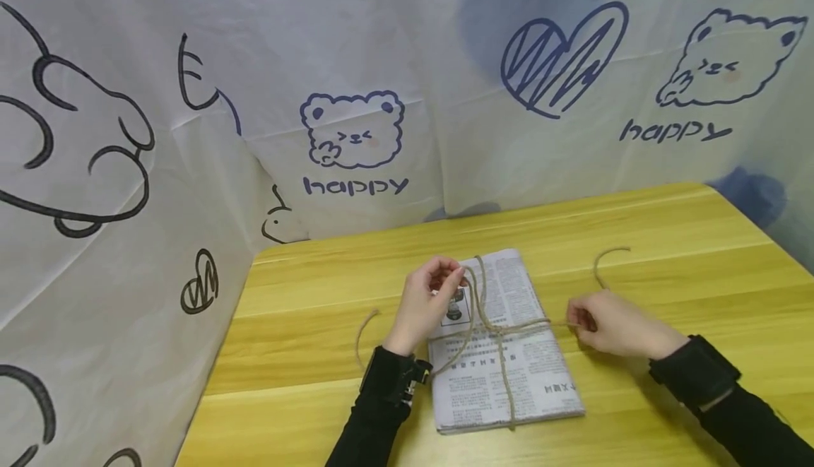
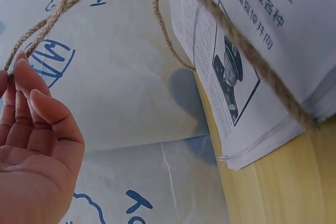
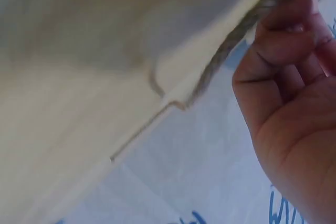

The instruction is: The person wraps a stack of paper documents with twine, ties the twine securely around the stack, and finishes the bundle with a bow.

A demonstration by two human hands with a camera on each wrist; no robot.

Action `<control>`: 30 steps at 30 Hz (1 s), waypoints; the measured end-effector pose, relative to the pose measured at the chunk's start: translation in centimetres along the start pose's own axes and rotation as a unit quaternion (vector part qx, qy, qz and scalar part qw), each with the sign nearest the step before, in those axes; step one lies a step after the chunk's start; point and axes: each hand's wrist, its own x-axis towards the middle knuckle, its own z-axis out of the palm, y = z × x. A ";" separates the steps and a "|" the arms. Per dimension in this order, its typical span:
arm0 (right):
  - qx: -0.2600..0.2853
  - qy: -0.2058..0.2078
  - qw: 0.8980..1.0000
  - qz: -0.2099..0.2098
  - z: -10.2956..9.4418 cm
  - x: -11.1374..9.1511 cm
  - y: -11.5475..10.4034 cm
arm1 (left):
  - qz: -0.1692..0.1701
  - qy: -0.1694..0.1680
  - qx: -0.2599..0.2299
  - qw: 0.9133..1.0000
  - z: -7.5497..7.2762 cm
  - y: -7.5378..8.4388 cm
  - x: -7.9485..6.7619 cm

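A stack of folded newspapers (image 1: pixel 540 375) lies on the table, with brown twine (image 1: pixel 506 375) running along it and across it, meeting near the middle. Over the stack's upper left part, my left hand (image 1: pixel 427 301) pinches a loop of the twine between thumb and fingertips. The left wrist view shows the doubled twine (image 2: pixel 55 17) rising from those fingertips. Just right of the stack, my right hand (image 1: pixel 620 322) pinches another length of twine (image 3: pixel 220 53), stretched from the crossing. Its free end curls on the table beyond the hand.
The yellow wood-grain table (image 1: pixel 299 375) has a white cloth (image 1: pixel 254 43) with drawn bears and hearts behind it and along its left side. Left of the stack, a loose twine end (image 1: pixel 361 333) curves up beside the left forearm.
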 end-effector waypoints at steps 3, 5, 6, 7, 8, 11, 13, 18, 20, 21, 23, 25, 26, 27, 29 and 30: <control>-0.014 0.039 0.999 0.011 -1.1 0.0 0.2 | -0.002 0.004 0.001 1.000 -0.3 0.1 0.1; -0.018 0.075 0.997 0.012 -1.8 0.1 0.4 | -0.003 0.005 0.004 1.000 -0.4 0.2 0.1; -0.027 0.100 0.995 0.010 -2.0 0.2 0.4 | -0.004 0.005 0.005 1.000 -0.5 0.2 0.1; -0.032 0.125 0.992 0.009 -2.3 0.3 0.4 | -0.002 0.004 0.006 1.000 -0.5 0.3 0.1; -0.039 0.148 0.988 0.007 -2.5 0.5 0.4 | -0.001 0.004 0.007 1.000 -0.6 0.3 0.2; -0.053 0.199 0.978 0.011 -2.9 1.0 0.3 | -0.002 0.003 0.015 1.000 -0.7 0.4 0.2; -0.044 0.204 0.978 0.021 -3.1 1.3 0.1 | -0.004 0.002 0.019 1.000 -0.9 0.5 0.2; 0.028 0.184 0.982 0.034 -3.4 2.7 -0.4 | -0.004 -0.003 0.028 1.000 -1.1 0.5 0.1; 0.055 0.177 0.982 0.034 -3.5 3.5 -0.7 | -0.002 -0.006 0.031 1.000 -1.1 0.5 0.1; 0.065 0.175 0.982 0.032 -3.5 4.0 -0.9 | -0.001 -0.007 0.032 0.999 -1.1 0.5 0.1; 0.077 0.172 0.982 0.026 -3.5 5.0 -1.5 | 0.001 -0.009 0.034 0.999 -1.1 0.4 0.1; 0.092 0.167 0.982 0.013 -3.4 6.1 -2.1 | 0.003 -0.009 0.035 0.999 -1.1 0.4 0.1; 0.098 0.167 0.981 0.005 -3.4 6.7 -2.5 | 0.004 -0.009 0.036 0.999 -1.1 0.4 0.1; 0.106 0.168 0.980 -0.003 -3.3 7.3 -2.9 | 0.005 -0.010 0.036 0.999 -1.2 0.4 0.1; 0.141 0.164 0.976 -0.023 -3.3 8.4 -3.9 | 0.008 -0.012 0.037 0.999 -1.2 0.5 0.1; 0.169 0.156 0.973 -0.035 -3.2 8.9 -4.4 | 0.010 -0.012 0.037 0.999 -1.2 0.5 0.1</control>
